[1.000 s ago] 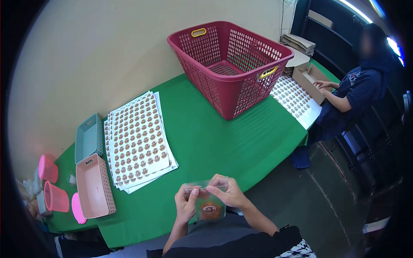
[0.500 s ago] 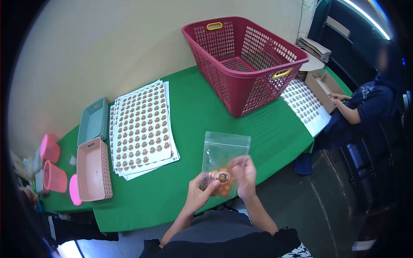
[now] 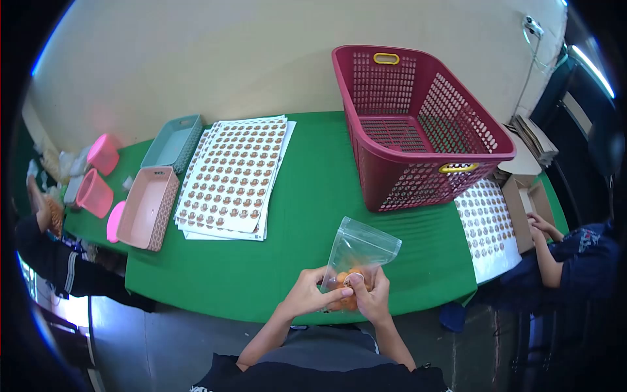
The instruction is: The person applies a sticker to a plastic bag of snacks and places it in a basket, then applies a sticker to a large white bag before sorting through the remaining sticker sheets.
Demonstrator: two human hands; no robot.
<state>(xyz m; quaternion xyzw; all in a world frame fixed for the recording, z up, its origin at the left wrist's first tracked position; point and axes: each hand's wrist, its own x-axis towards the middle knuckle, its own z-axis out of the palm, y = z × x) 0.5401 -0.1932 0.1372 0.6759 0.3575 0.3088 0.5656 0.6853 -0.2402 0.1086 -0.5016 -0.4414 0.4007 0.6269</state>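
Note:
A clear zip pouch point(image 3: 367, 243) with orange round pieces at its bottom is held over the near edge of the green table. A round label point(image 3: 353, 279) sits on its front. My left hand point(image 3: 305, 295) grips the pouch's lower left side, its thumb lying across the front just below the label. On the other side, my right hand point(image 3: 373, 299) is closed round the lower right, the thumb pressing on the label and partly covering it. The pouch's top stands up, tilted to the right. Fingers behind the pouch are mostly hidden.
Sheets of round labels point(image 3: 228, 176) lie stacked left on the green tablecloth point(image 3: 307, 170), beside a pink basket point(image 3: 140, 212) and a teal basket point(image 3: 171, 145). A large maroon basket point(image 3: 375, 176) stands at right. One person handles a cardboard box point(image 3: 518, 219); another is at far left.
My right hand has closed onto the pouch, its thumb now on the label. My left thumb has shifted off the label to below it. The camera view has turned, so the table appears shifted.

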